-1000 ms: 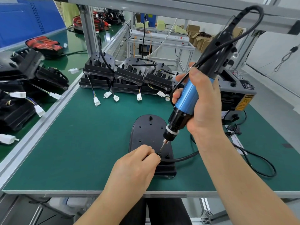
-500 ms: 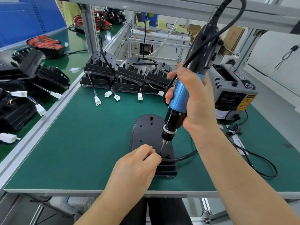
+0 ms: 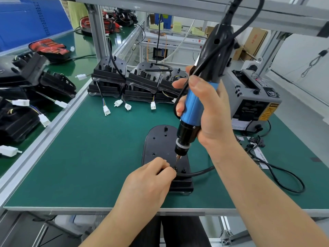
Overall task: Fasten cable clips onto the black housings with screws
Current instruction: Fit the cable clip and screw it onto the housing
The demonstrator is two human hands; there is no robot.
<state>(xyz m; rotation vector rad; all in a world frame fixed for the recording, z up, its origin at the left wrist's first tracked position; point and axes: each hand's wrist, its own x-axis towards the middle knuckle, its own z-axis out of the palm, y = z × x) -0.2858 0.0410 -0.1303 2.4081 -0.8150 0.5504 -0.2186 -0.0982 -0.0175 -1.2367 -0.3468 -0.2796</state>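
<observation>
Cable clip point(image 3: 175, 169), lower centre on the black housing point(image 3: 160, 145), pinched by left hand point(image 3: 147, 182); right hand point(image 3: 208, 111) grips the screwdriver point(image 3: 194, 111) tip-down just above

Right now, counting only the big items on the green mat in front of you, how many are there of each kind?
Flat housing: 1
Back housings, top layer only: 3
Screwdriver: 1
Grey machine: 1
Total: 6
</observation>
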